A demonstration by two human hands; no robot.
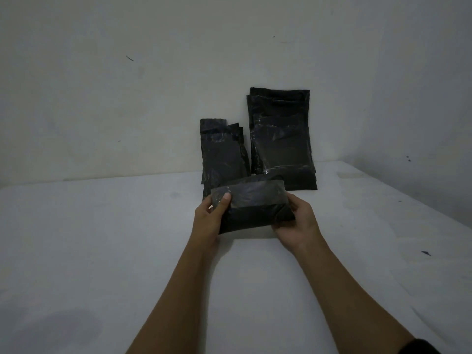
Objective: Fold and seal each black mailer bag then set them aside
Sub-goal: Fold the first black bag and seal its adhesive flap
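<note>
bag in hands: a folded black mailer bag (255, 206) is held up just above the white table (102, 251), in the middle of the view.
which way it lies: its long side runs left to right. the left end sits a bit higher than the right end, so it tilts a little. a shiny flap lies across its top half.
left hand: the left hand (212, 213) grips the bag's left end. the thumb presses on the front near the top corner, and the other fingers curl behind it.
right hand: the right hand (297, 223) holds the bag's right end. the fingers curl round the edge, and the thumb lies along the lower right side.
small pile: a short stack of black bags (223, 152) leans on the wall (127, 98), just behind the held bag on the left.
big pile: a taller stack of black bags (281, 139) leans on the wall on the right, touching the small pile.
in the way: the held bag hides the bottom of both piles.
table marks: small dark spots sit far off on the right side.
</note>
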